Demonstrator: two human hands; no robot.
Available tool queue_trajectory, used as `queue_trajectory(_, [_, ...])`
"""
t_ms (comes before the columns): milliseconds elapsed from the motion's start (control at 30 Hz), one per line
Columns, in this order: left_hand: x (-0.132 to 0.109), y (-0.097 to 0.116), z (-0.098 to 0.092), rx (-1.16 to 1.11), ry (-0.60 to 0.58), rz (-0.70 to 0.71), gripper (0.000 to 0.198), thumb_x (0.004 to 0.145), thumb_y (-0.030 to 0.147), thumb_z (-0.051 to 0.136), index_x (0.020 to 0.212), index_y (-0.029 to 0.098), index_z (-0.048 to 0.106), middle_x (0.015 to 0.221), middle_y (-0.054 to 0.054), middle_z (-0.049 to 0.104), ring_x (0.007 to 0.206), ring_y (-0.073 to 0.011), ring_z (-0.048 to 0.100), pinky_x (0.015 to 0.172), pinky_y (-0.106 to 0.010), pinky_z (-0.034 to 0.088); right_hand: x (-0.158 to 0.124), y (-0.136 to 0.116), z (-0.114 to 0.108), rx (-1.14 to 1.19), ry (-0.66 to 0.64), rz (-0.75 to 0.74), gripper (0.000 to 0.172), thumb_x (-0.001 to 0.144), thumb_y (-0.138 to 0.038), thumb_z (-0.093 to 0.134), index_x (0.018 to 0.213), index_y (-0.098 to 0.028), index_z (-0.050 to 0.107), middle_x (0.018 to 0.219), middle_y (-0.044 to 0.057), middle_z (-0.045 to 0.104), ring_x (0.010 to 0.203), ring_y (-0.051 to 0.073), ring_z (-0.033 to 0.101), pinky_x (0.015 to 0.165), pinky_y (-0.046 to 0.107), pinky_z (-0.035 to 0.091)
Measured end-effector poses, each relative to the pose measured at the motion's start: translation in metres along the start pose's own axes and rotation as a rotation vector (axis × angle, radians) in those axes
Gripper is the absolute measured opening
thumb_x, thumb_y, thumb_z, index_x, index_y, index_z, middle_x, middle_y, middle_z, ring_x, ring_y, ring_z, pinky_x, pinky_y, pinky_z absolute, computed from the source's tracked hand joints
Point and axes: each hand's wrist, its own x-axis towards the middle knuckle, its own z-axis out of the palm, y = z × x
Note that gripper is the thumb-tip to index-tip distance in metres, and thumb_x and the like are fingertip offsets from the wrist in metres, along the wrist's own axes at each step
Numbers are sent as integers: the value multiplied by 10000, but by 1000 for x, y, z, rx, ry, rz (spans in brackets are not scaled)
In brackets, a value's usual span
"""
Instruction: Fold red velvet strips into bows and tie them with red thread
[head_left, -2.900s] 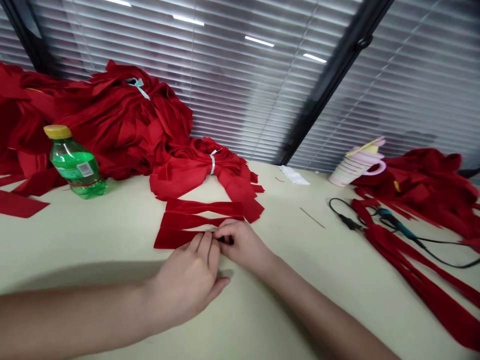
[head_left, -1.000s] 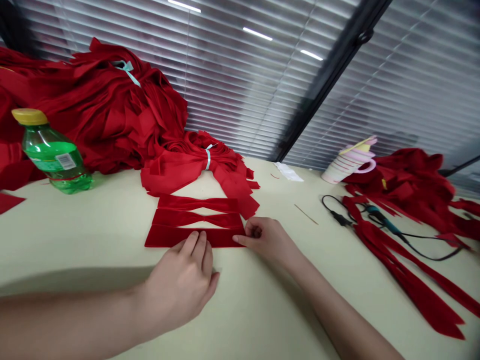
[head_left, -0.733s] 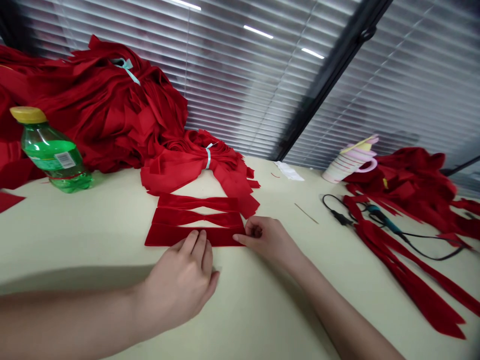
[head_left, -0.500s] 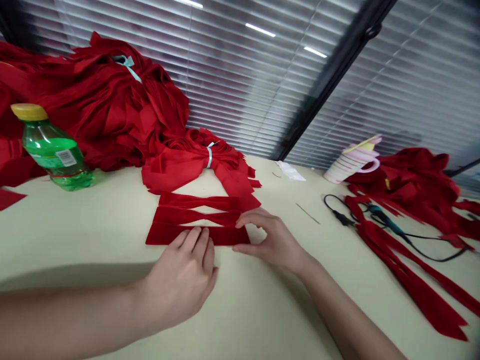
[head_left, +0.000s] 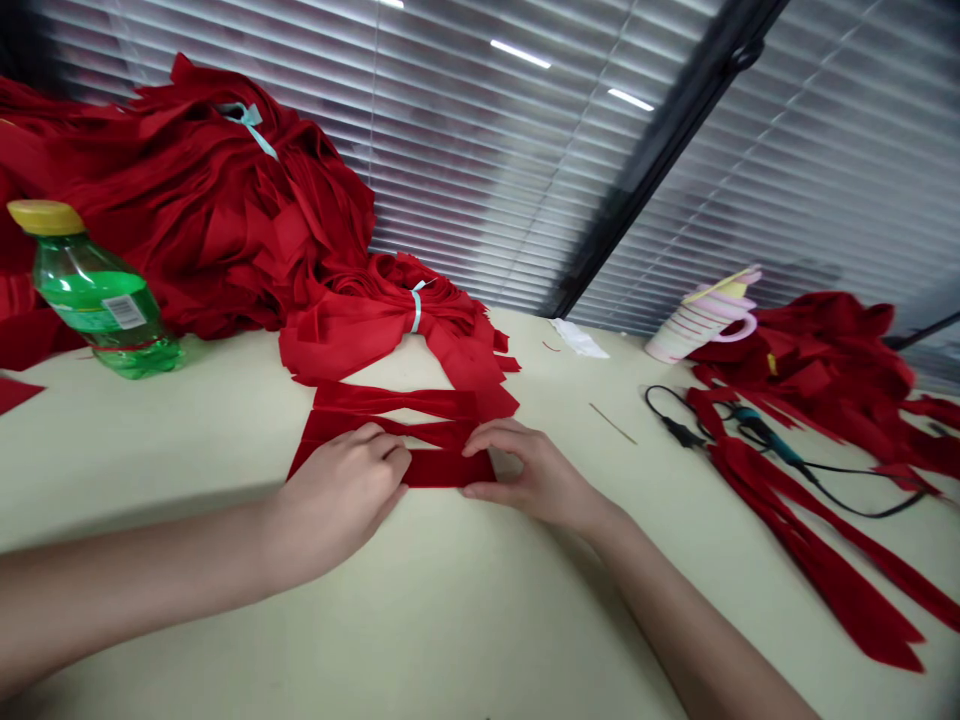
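Three flat red velvet-like strips lie one behind another on the table. The back strip and middle strip narrow at their middles, while the nearest red fabric strip is straight-sided. My left hand is closed over the left half of the nearest strip, fingers bent together and fingertips near its middle. At the right end my right hand curves round the same strip, fingertips at its far edge and thumb at its near edge. My left hand hides part of the strips.
Behind the strips lies a tied red fabric bundle, with a larger red pile at the left. A green bottle stands left. Rightward are a striped mug, a corded tool and long red strips. Window blinds rise behind.
My left hand has moved left and slightly up along the nearest strip, uncovering more of its middle. My right hand stays at the strip's right end.
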Motion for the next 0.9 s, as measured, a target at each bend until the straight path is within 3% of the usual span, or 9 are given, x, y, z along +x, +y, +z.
queue_trajectory(900, [0,0,1,43,3,8,168,890,132,485,946,121,644,942,-88,653,911,-235,592,781,-376,504,-1,4,-3,4,-20,-6,170,722,-318,736,839,-238,641,978,32,651,885,191,619,804,331,508])
